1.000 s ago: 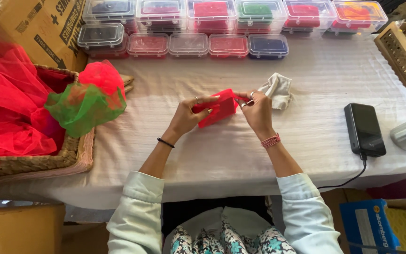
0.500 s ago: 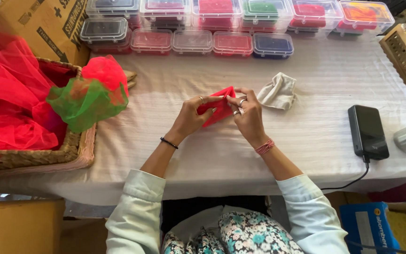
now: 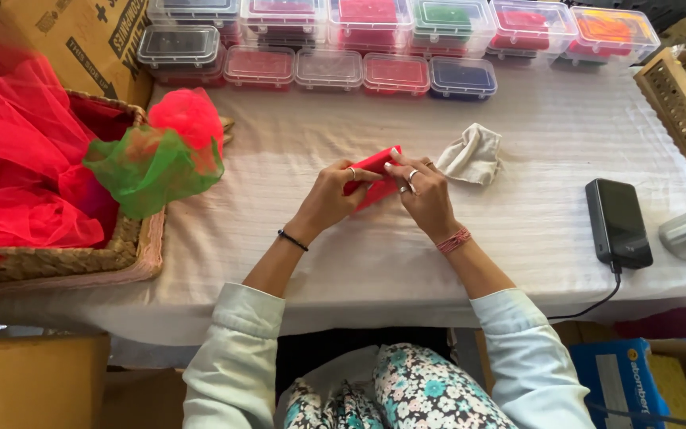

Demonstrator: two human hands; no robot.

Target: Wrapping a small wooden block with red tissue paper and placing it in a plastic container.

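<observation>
Near the front edge of the table (image 3: 454, 262), at its middle, both hands meet over a small red pouch (image 3: 375, 179). The left hand (image 3: 329, 195) clasps the pouch's left side, thumb and fingers pinched on the fabric; the right hand (image 3: 425, 193) grips its right side, fingertips pressed at the pouch's upper corner. Compared with a second ago, the hands have drawn closer together and the pouch, then spread wider between them with more red showing, is now mostly covered, only a narrow strip and one corner visible. The hands sit at much the same spot on the white cloth as before.

Just right of the right hand lies a crumpled cream cloth bag (image 3: 472, 155), unmoved. Farther right, near the right edge, a black power bank (image 3: 618, 222) rests flat with its cable running off the front edge, and a wooden rack (image 3: 680, 111) stands at the far right corner. On the left edge a woven basket (image 3: 81, 262) holds red netting (image 3: 17, 167), with a red and green net bundle (image 3: 160, 151) leaning at its rim. Along the far edge runs a row of clear lidded boxes (image 3: 391, 48) with coloured contents, all as before.
</observation>
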